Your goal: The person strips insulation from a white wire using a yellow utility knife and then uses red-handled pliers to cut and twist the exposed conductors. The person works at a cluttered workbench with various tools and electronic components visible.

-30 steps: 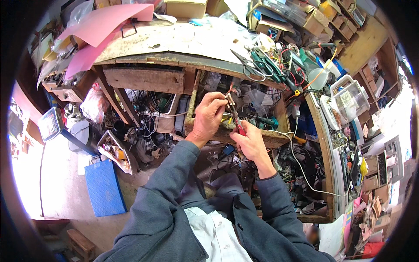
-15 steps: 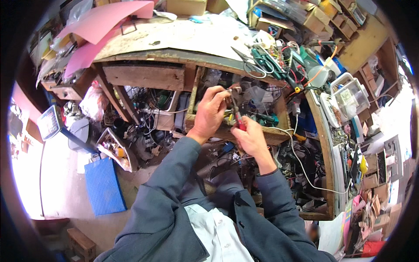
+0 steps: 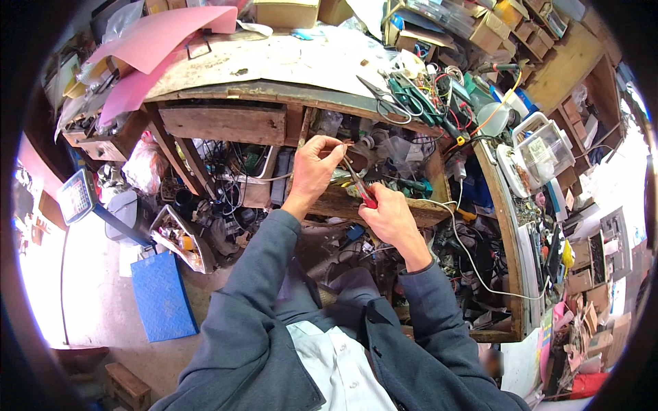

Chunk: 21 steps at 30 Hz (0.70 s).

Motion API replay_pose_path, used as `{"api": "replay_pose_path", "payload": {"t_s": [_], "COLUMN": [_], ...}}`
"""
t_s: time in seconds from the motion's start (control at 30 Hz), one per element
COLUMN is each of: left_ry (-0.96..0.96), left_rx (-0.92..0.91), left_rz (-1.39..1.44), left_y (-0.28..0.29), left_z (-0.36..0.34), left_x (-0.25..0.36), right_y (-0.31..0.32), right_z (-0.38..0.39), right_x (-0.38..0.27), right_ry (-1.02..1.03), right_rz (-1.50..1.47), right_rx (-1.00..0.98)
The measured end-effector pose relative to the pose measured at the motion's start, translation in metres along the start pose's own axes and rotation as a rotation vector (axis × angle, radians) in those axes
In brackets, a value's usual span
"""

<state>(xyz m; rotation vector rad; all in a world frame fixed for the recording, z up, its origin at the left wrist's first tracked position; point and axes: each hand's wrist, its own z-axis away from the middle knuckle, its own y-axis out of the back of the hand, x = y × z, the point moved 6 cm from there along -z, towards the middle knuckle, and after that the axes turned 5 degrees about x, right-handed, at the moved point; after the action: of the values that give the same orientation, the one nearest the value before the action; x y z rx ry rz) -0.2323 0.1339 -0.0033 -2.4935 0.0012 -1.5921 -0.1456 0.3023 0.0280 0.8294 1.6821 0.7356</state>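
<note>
Above a cluttered wooden drawer (image 3: 419, 218), my left hand (image 3: 317, 168) is closed in a pinch on a small thin piece (image 3: 347, 145), possibly a wire, too small to make out surely. Red-handled pliers (image 3: 367, 198) are in my right hand (image 3: 387, 220), fingers wrapped round the handles, with the metal jaws pointing up toward my left fingertips. Whether the jaws touch the piece is unclear. Inside the drawer are tangled cables, plastic bags and assorted small parts.
The bench top (image 3: 274, 61) carries pink sheets (image 3: 151, 38), scissors (image 3: 387, 99) and a pile of tools. At right are a clear bin (image 3: 541, 154) and a white cable (image 3: 480, 274); on the floor at left, a blue platform scale (image 3: 164, 298) and a litter-filled container (image 3: 178, 236).
My left hand has moved a little to the left, and my right hand with the pliers has shifted slightly left. Both still hold on.
</note>
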Motion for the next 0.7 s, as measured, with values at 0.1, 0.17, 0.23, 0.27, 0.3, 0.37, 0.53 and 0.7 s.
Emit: {"api": "replay_pose_path", "payload": {"t_s": [0.1, 0.17, 0.23, 0.27, 0.3, 0.37, 0.53, 0.7], "left_ry": [0.095, 0.154, 0.217, 0.224, 0.231, 0.245, 0.285, 0.223], "left_rx": [-0.023, -0.031, -0.032, -0.032, -0.031, -0.034, -0.050, -0.029], "left_rz": [0.062, 0.129, 0.198, 0.223, 0.247, 0.328, 0.534, 0.414], "left_y": [0.002, 0.001, 0.001, 0.001, 0.001, 0.002, 0.002, 0.002], "left_z": [-0.002, -0.003, -0.003, -0.003, -0.003, -0.003, -0.003, -0.002], "left_x": [-0.006, -0.010, -0.013, -0.014, -0.016, -0.017, -0.023, -0.024], "right_y": [0.002, 0.003, 0.004, 0.005, 0.005, 0.005, 0.007, -0.002], "right_z": [0.000, 0.000, 0.001, 0.001, 0.000, 0.000, -0.001, 0.000], "right_x": [0.001, 0.002, 0.002, 0.001, 0.001, 0.002, -0.006, 0.003], "right_ry": [-0.014, -0.026, -0.031, -0.032, -0.028, -0.022, -0.050, -0.133], "right_rz": [0.040, 0.087, 0.095, 0.098, 0.079, 0.039, -0.082, -0.224], "right_rx": [0.013, 0.020, 0.020, 0.021, 0.021, 0.020, -0.022, -0.113]}}
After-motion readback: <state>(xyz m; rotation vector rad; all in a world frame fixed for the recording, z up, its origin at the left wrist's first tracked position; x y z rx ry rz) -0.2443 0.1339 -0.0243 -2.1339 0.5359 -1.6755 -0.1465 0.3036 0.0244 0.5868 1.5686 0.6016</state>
